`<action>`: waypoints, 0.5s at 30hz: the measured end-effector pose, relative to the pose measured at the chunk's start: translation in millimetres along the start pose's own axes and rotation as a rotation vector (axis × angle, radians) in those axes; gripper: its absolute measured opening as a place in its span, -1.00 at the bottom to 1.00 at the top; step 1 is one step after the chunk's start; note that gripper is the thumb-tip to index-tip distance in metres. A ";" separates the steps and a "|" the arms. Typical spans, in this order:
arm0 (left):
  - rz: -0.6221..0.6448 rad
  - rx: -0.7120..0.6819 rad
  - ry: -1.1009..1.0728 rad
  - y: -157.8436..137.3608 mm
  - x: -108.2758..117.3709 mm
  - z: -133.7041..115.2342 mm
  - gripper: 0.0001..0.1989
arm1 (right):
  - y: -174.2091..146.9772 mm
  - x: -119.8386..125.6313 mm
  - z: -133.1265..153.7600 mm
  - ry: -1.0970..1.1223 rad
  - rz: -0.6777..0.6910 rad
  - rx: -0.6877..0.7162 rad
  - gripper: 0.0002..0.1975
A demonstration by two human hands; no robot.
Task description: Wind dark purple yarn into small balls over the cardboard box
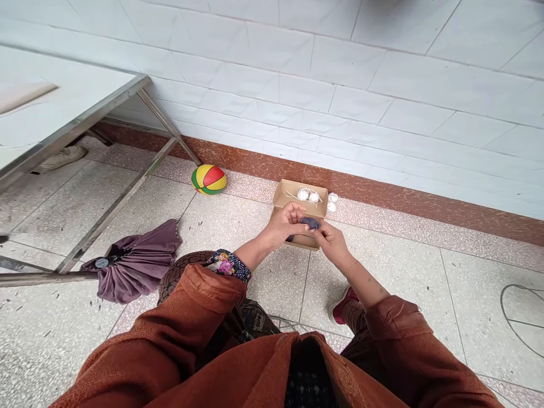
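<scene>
Head view: dark yarn [310, 222] between fingers [294, 208]

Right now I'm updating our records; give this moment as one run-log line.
left hand: holding dark yarn | right hand: holding same | yarn: over box | ball: beside table leg

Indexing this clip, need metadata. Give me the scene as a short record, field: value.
left hand: fingers at the left end of a dark yarn bundle
right hand: fingers at its right end
below hands: open cardboard box on the floor
in box: two round white bundles with loose strands
right of box: small white items, too small to identify
ball: red, yellow and green, near a table leg
left floor: purple umbrella
</scene>
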State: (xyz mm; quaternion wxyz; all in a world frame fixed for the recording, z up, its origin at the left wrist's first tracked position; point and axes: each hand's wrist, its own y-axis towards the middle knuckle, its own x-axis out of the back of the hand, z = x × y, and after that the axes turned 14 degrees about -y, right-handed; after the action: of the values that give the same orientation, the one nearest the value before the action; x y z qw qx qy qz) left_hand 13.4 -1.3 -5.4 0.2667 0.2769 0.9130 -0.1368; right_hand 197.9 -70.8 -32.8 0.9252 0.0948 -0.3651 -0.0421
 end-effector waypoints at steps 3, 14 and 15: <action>-0.119 -0.052 0.066 4.5 6.1 4.7 -0.54 | -5.9 -3.5 3.0 -0.045 0.031 0.104 -0.74; 0.176 0.022 0.305 -0.8 -0.6 11.2 -0.43 | 6.6 22.7 5.5 -0.001 -0.035 0.129 -0.76; 0.217 0.036 0.243 -2.3 -2.3 8.9 -0.44 | 8.0 22.1 4.0 0.004 -0.051 0.097 -0.76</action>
State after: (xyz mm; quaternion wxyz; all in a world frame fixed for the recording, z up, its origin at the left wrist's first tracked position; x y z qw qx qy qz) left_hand 17.4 -7.7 -11.2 0.1624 0.3930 0.9007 -0.0891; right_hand 211.4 -66.8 -13.6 0.9189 0.1488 -0.3623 -0.0478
